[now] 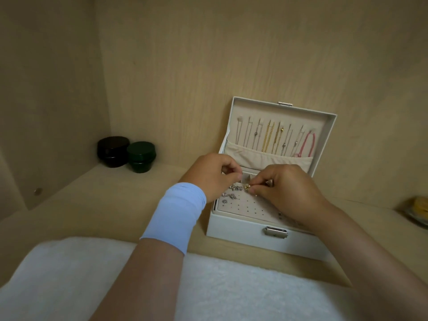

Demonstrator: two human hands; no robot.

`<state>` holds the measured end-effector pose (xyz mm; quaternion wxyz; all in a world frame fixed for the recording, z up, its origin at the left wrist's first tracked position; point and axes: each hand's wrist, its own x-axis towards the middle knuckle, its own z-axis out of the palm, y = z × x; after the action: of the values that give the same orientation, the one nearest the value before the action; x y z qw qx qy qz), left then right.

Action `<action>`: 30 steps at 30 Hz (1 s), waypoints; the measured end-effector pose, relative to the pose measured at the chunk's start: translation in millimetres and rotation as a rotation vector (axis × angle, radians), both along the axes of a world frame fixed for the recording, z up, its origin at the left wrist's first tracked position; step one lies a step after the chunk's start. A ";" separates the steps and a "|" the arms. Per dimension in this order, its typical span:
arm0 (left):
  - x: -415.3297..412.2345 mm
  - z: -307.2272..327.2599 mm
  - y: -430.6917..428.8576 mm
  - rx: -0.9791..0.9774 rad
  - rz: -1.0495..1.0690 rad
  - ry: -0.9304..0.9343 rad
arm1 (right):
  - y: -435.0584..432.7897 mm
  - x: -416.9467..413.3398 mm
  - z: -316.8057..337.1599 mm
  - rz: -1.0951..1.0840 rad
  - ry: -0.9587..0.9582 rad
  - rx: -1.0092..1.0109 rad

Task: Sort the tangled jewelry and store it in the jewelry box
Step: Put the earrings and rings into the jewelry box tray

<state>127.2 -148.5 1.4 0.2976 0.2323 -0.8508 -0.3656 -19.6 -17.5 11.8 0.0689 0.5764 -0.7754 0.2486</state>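
A white jewelry box point(240, 230) stands open on a wooden shelf. Its raised lid point(324, 140) holds several hanging chains, gold, silver and one pink. Both hands hover over the box's perforated earring tray point(245, 208), where several silver studs point(229, 195) sit at the left. My right hand point(287, 193) pinches a small gold earring point(247, 187) at its fingertips. My left hand point(213, 176), a light blue band on its wrist, has its fingers curled just left of the earring; what it holds is hidden.
Two round lidded jars, one dark brown point(113, 151) and one green point(141, 157), stand in the shelf's back left corner. A small dish with something yellow point(419, 210) sits at the right edge. White fluffy fabric point(208, 290) lies at the front.
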 end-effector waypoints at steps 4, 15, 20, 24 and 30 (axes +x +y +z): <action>0.5 -1.7 -0.6 -0.003 0.007 0.006 | -1.8 5.8 0.4 -0.048 0.129 -0.012; 3.6 1.4 1.1 -0.013 0.022 0.011 | 0.0 9.8 5.3 0.050 0.236 0.080; 5.1 2.1 1.6 0.004 0.023 0.004 | 1.5 4.7 11.8 0.062 0.151 0.171; 4.1 1.3 2.0 0.026 0.027 0.013 | -2.3 4.0 9.2 0.024 0.112 0.156; 2.1 4.1 4.8 0.165 0.000 0.125 | -2.1 -1.4 8.7 0.070 0.025 0.145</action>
<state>129.4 -143.7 5.5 0.3301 0.2326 -0.7975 -0.4482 -21.0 -19.6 20.5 0.0279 0.6098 -0.7697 0.1868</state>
